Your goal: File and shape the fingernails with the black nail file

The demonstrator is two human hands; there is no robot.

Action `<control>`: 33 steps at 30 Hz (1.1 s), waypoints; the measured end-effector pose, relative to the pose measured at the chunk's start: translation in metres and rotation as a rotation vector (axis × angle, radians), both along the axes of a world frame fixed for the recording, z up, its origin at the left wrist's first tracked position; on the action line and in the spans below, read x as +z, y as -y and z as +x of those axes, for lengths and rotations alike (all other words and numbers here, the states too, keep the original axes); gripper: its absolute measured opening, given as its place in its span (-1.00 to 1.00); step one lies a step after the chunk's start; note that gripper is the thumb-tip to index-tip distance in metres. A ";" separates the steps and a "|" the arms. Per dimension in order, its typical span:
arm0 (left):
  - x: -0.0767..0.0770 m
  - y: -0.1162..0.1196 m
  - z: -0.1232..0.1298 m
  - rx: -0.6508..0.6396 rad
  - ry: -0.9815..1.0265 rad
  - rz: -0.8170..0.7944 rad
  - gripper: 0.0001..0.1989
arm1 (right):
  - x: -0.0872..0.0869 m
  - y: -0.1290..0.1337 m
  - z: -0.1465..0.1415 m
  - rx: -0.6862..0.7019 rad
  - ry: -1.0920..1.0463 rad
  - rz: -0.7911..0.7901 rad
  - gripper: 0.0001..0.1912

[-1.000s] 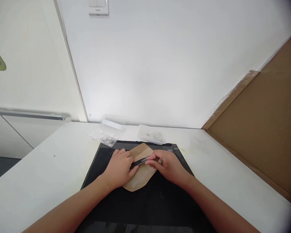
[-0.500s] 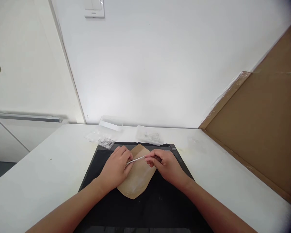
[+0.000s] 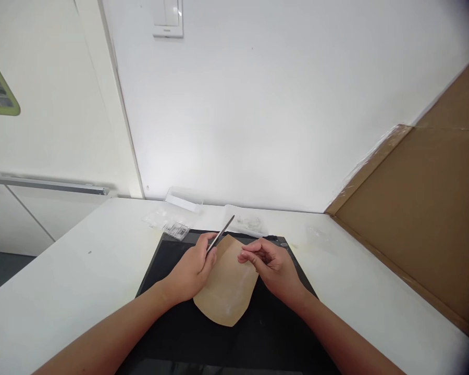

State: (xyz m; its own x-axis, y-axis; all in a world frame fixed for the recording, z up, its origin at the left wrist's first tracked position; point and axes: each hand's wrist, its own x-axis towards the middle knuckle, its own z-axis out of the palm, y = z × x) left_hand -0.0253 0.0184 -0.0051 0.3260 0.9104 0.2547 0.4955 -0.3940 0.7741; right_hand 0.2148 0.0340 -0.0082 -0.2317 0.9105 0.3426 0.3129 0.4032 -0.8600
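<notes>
My left hand is closed around a slim stick-like tool, light near the grip and dark toward its pointed end, which tilts up and to the right. Below it lies a tan, leaf-shaped sheet with a pale shine on its face; I cannot tell its material. Over the sheet's right edge, my right hand has thumb and fingertips pinched together. Whatever they hold, if anything, is too small to make out. The sheet rests on a black flat board.
Behind the board, a clear plastic bag, a small clear case, a clear box and a shallow translucent tray sit on the white table. A brown cardboard panel stands at the right; a white wall rises behind.
The stick spanned both hands before; now only my left hand has it, swung steeper with its tip up. My right hand has come off it. The view has shifted slightly.
</notes>
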 end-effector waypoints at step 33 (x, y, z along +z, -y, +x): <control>0.015 0.018 0.014 -0.198 0.045 0.090 -0.60 | 0.001 0.008 -0.004 -0.299 0.233 0.742 -0.95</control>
